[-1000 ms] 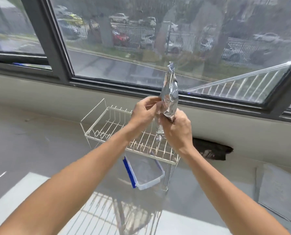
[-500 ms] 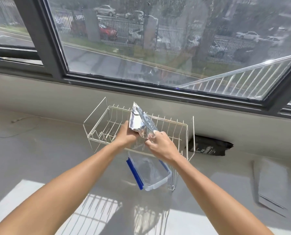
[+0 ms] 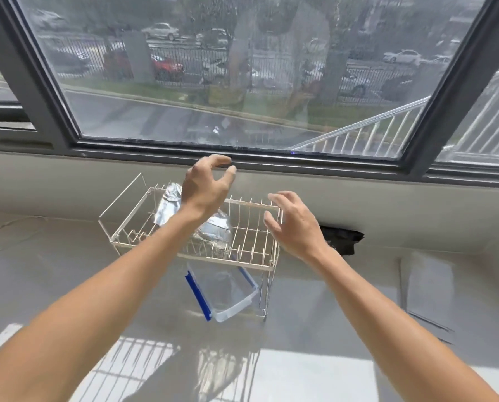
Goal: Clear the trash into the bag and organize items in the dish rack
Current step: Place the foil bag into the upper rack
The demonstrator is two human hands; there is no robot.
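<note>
Head view shows us with both hands free above the dish rack point(image 3: 264, 258). Half a second ago we held the foil pouch point(image 3: 170, 207) pinched between both hands just over the rack; now it lies in the rack's basket, and neither hand touches it. Our left hand point(image 3: 206, 188) hangs above the rack toward 11 o'clock of its centre, fingers spread wide and curled, holding nothing. Our right hand point(image 3: 293, 223) hovers at about 3 o'clock of the rack, over its right rim, also wide and empty.

We judge that this item is now placed and that both hands are free for the next one, though a crumpled foil pouch may be trash meant for the bag, and we see no bag that we can name with certainty.

Containers: the rack is a white wire basket on legs, standing on the grey desk point(image 3: 53, 271). In it lies the foil pouch, running from 10 o'clock toward the centre, partly hidden by our left forearm. Under the rack, at 6 o'clock, a clear plastic container point(image 3: 228, 297) with a blue edge sits tilted on the desk; it looks empty, though glare makes that uncertain. At 3 o'clock, well apart against the wall, lies a dark packet point(image 3: 341, 237), partly hidden by our right hand.
</note>
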